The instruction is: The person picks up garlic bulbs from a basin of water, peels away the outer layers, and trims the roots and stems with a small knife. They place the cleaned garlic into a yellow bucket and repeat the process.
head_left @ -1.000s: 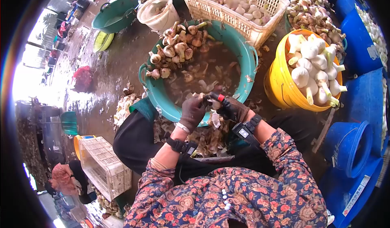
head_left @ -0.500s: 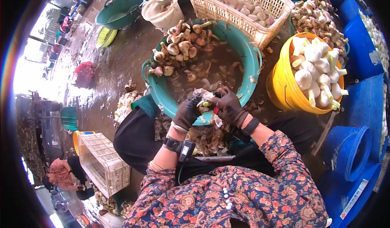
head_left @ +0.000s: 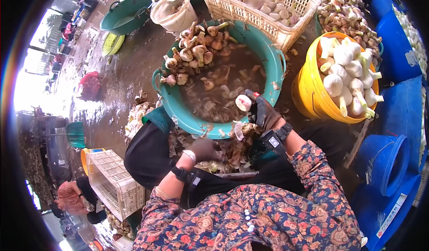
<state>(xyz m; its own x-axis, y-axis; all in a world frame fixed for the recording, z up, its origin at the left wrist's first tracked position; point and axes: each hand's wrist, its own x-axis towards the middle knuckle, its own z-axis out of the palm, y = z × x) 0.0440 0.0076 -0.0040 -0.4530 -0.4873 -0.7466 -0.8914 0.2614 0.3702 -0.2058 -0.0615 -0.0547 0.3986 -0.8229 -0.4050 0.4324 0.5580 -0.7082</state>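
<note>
My right hand point(head_left: 264, 113), in a dark glove, grips a garlic bulb point(head_left: 243, 102) over the near right rim of the green basin point(head_left: 210, 129). The bulb's pale, pinkish round side faces up. Below that hand a piece of papery garlic skin point(head_left: 240, 131) overlaps the basin's rim. My left hand point(head_left: 206, 151), gloved too, is low over the heap of peelings point(head_left: 232, 155) between my legs, its fingers smeared by motion. Murky water with floating skins fills the basin, and unpeeled garlic bulbs point(head_left: 196, 50) are piled at its far left side.
To the right stands a yellow bucket point(head_left: 308, 90) of white garlic bulbs, with a blue bucket point(head_left: 380, 166) nearer me. A cream crate point(head_left: 286, 32) with garlic sits behind the basin, beside a white bucket point(head_left: 176, 16). Another person point(head_left: 71, 197) is at the lower left.
My hands have come apart. The left has dropped down toward the peelings, while the right has moved slightly right with the bulb, which now shows a bare pale surface.
</note>
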